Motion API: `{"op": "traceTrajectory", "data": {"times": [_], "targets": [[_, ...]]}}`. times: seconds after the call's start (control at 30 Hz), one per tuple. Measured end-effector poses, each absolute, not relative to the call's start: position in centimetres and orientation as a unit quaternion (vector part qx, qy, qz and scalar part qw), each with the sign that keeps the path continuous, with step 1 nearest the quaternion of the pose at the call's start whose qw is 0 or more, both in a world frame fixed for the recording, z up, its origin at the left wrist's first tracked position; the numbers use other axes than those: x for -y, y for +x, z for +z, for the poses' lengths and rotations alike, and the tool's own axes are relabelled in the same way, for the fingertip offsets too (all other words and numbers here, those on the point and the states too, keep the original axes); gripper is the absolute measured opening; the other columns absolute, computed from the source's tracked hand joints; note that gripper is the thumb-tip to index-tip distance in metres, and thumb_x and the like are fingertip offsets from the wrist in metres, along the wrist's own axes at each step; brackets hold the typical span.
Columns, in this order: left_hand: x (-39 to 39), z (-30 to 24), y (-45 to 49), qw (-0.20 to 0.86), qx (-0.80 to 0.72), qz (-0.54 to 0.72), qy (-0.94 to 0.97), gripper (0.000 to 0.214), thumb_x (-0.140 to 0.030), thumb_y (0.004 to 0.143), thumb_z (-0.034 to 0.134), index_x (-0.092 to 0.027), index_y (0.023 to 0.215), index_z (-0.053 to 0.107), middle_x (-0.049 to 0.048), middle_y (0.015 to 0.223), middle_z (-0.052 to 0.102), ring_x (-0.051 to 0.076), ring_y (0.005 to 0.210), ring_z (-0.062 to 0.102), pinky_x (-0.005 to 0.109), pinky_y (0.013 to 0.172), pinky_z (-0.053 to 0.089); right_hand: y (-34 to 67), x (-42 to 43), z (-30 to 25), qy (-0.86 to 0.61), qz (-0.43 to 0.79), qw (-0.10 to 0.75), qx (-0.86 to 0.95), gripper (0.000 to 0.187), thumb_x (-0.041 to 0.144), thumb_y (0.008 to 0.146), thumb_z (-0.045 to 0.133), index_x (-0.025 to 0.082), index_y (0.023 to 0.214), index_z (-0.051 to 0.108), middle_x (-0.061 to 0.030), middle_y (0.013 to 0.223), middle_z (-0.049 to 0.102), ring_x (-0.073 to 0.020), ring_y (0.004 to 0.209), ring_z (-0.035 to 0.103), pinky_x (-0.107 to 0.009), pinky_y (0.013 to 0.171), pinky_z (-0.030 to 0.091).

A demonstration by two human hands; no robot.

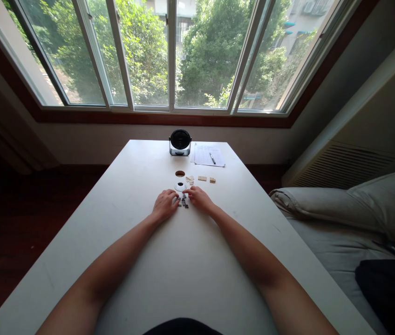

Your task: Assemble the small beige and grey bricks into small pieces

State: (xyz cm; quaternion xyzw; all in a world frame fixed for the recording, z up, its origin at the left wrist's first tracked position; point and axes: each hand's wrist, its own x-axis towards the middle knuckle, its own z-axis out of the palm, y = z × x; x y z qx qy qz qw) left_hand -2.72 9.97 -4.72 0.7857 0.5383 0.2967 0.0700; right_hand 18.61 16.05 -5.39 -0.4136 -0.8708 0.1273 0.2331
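Several small dark pieces (184, 203) lie scattered on the white table between my two hands. At their left side, my left hand (165, 204) rests with fingers curled inward and the tips close together; whatever is in them is too small to make out. My right hand (200, 199) reaches in from the other side, its fingers stretched out and apart over the pieces' far edge. Just beyond the fingertips is a clear round dish (176, 187) with a dark spot at its middle. Several tan, dotted flat pieces (202, 178) lie beyond my right hand.
Behind the dish is a round brown opening or disc (180, 173); I cannot tell which. A black round device on a stand (180, 140) stands near the table's far edge. Beside it lie paper sheets (204, 156) with a pen (212, 158). A padded seat (323, 232) adjoins the right.
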Motion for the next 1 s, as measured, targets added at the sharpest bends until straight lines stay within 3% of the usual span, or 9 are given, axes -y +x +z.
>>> {"op": "traceTrajectory", "data": {"times": [0.33,0.53,0.8,1.0], "targets": [[-10.4,-4.8,-3.2,0.086,-0.565,0.317,0.757,0.010,-0.026,0.091,0.060,-0.023,0.091,0.069,0.0063,0.104,0.067,0.024,0.102,0.058,0.037,0.090,0.046,19.1,-15.6,-5.3,-0.428,0.075,0.256,0.864,0.009,0.024,0.089,0.069,0.024,0.098,0.068,-0.0043,0.093,0.061,-0.0192,0.093,0.054,-0.028,0.077,0.042],[-10.3,-4.5,-3.0,0.099,-0.575,0.330,0.742,0.012,-0.028,0.094,0.056,-0.024,0.094,0.068,0.0038,0.091,0.070,0.021,0.087,0.061,0.034,0.080,0.045,18.7,-15.4,-5.4,-0.402,0.097,0.290,0.863,0.005,0.024,0.089,0.069,0.022,0.086,0.066,-0.0021,0.086,0.061,-0.0171,0.086,0.054,-0.027,0.074,0.041],[-10.0,-4.0,-2.6,0.149,-0.533,0.395,0.733,0.015,-0.028,0.093,0.058,-0.026,0.106,0.065,0.0009,0.091,0.071,0.018,0.083,0.064,0.031,0.077,0.049,18.1,-15.1,-5.3,-0.351,0.105,0.379,0.850,0.020,0.016,0.089,0.063,0.025,0.107,0.066,-0.0032,0.093,0.065,-0.0187,0.090,0.058,-0.030,0.080,0.046],[-10.0,-4.0,-2.4,0.192,-0.519,0.427,0.715,0.010,-0.032,0.092,0.058,-0.024,0.097,0.062,-0.0005,0.089,0.070,0.014,0.074,0.062,0.030,0.073,0.054,17.5,-14.6,-5.0,-0.318,0.101,0.377,0.864,0.018,0.017,0.092,0.061,0.025,0.107,0.066,-0.0039,0.095,0.067,-0.0191,0.093,0.059,-0.031,0.084,0.047]]}}
